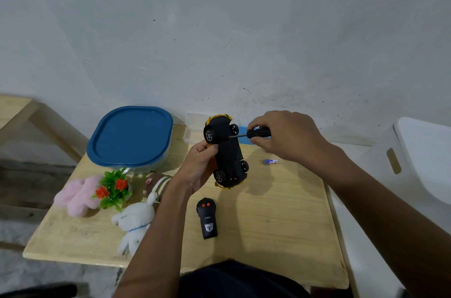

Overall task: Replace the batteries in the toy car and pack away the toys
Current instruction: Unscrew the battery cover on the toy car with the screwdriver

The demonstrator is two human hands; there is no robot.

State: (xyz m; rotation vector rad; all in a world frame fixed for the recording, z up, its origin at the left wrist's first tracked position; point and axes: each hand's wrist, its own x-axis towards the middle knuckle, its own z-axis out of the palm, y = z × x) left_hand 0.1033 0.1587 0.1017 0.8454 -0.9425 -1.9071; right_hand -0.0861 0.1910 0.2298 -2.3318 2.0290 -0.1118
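Head view: left hand (198, 167) grips belly-up toy car (229, 154), apparently lengthwise away; right hand (291, 138) grips screwdriver (258, 133).

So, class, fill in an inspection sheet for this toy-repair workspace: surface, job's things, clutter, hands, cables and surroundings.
Surface: pale wooden table, with toys spread over its left half.
Job's things: toy car held underside up; screwdriver with its tip at the car's underside; battery lying loose on the table; remote lying flat; blue-lidded container at the back, lid on; pink plush, white plush rabbit and brown plush at the left.
Clutter: artificial plant among the plush toys.
Hands: left hand grips the toy car; right hand grips the screwdriver.
Cables: thin wire at the remote's top; nothing else seen.
Surroundings: white wall; white chair at the right.
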